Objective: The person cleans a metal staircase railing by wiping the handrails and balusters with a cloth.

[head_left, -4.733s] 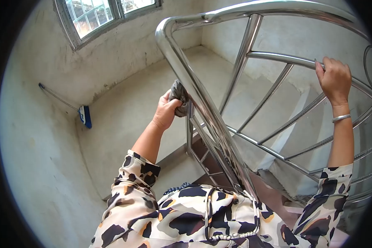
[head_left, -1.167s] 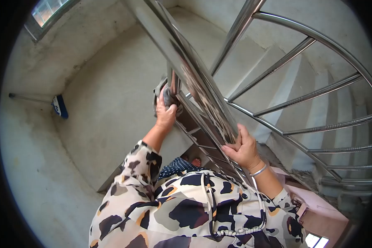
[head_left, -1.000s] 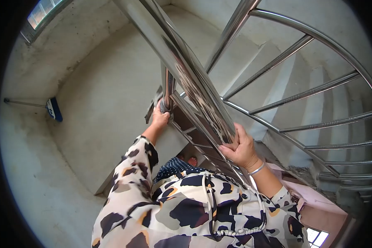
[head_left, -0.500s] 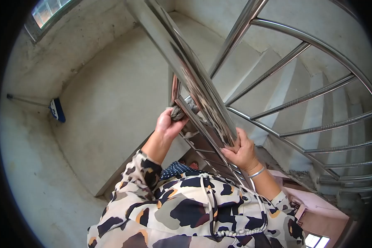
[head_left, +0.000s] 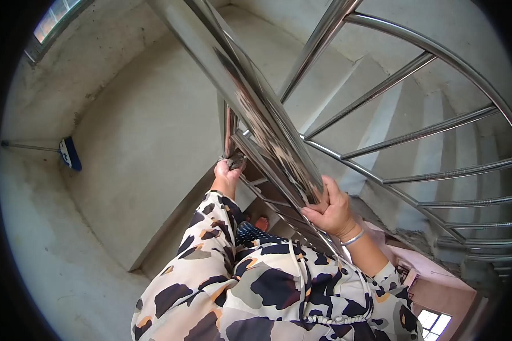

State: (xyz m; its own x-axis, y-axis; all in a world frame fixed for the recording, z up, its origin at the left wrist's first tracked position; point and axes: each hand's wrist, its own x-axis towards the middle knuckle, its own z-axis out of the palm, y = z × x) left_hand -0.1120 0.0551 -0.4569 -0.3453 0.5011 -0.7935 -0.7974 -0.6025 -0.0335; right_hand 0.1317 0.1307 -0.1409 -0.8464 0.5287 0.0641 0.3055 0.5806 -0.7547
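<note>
A thick, shiny metal handrail (head_left: pixel 239 91) slants across the middle of the view. My right hand (head_left: pixel 337 210), with a bracelet at its wrist, is wrapped round the handrail's near part. Lower and to the left, my left hand (head_left: pixel 227 171) is closed on a crumpled grey cloth (head_left: pixel 235 161). The cloth lies against a thinner metal post (head_left: pixel 230 128) of the railing under the handrail. Part of the cloth is hidden by the fingers and the post.
Concrete stairs (head_left: pixel 375 125) descend on the right behind curved metal railings (head_left: pixel 415 34). A blue and white broom (head_left: pixel 69 153) leans by the left wall. The landing (head_left: pixel 148 131) has a stepped edge near my bare foot (head_left: pixel 261 223). A window (head_left: pixel 54 20) is at upper left.
My left hand has moved down and slightly left with the cloth, along the railing post. My right hand stays on the handrail. The view has shifted slightly.
</note>
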